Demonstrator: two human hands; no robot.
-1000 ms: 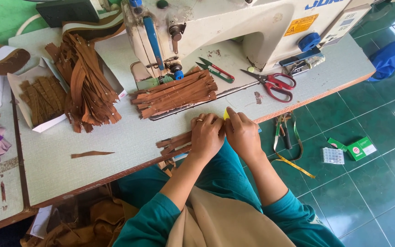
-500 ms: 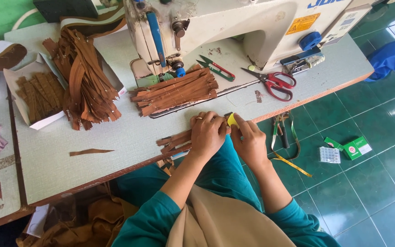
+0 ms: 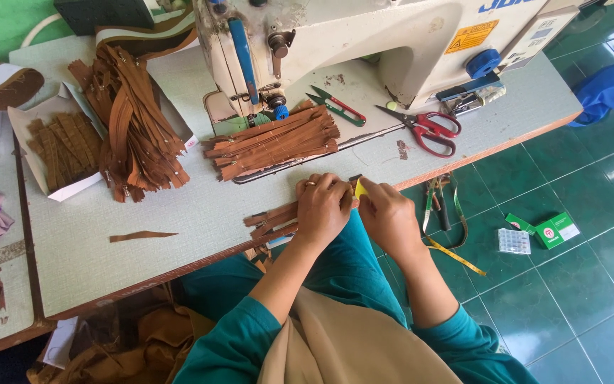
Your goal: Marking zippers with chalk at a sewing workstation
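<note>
My left hand [image 3: 323,208] presses down on a small bundle of brown zipper strips [image 3: 273,221] lying at the table's near edge. My right hand [image 3: 386,215] sits right beside it, fingers pinched on a small yellow object [image 3: 360,189] at the strips' end. What the yellow object is cannot be made out. A larger stack of brown zipper strips [image 3: 273,142] lies just beyond my hands, under the needle of the white sewing machine [image 3: 364,43].
Red-handled scissors [image 3: 428,129] and small thread snips [image 3: 337,107] lie by the machine. A heap of brown zippers [image 3: 133,131] and a white box of strips [image 3: 58,151] sit at left. A loose strip [image 3: 142,235] lies near. Small boxes [image 3: 545,231] lie on the green tile floor.
Both hands stay together at the table edge. The yellow object between them has come more into sight, and the view has shifted slightly.
</note>
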